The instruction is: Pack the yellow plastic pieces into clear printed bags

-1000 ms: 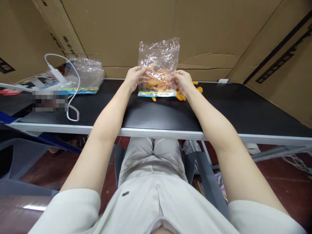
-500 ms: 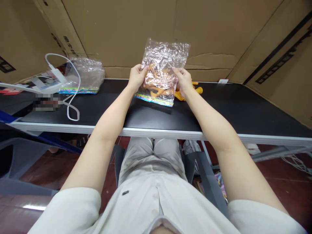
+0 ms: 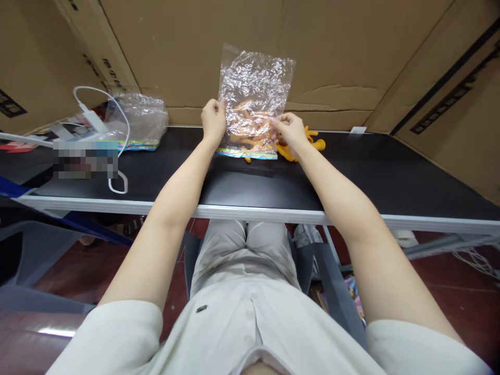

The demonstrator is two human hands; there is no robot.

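A clear plastic bag (image 3: 258, 78) with a bright multicoloured strip along its lower edge is held up over the table. My left hand (image 3: 213, 122) pinches its left edge, and my right hand (image 3: 289, 133) grips the right edge lower down. Through the film I see orange-yellow shapes; whether they lie inside or behind the bag I cannot tell. Several orange-yellow pieces (image 3: 288, 152) rest on the table beside and partly behind my right hand; their kind is not clear.
More clear bags (image 3: 136, 120) with coloured strips lie at the left, next to a white cable (image 3: 127, 117) with a plug. Cardboard walls (image 3: 344, 47) enclose the black tabletop (image 3: 383, 172) behind and at the sides. A small white tag (image 3: 358, 129) is at the back edge.
The bag has risen and shifted slightly left, now hanging more upright. My left hand has moved a little up and left; my right hand has moved slightly left and down.
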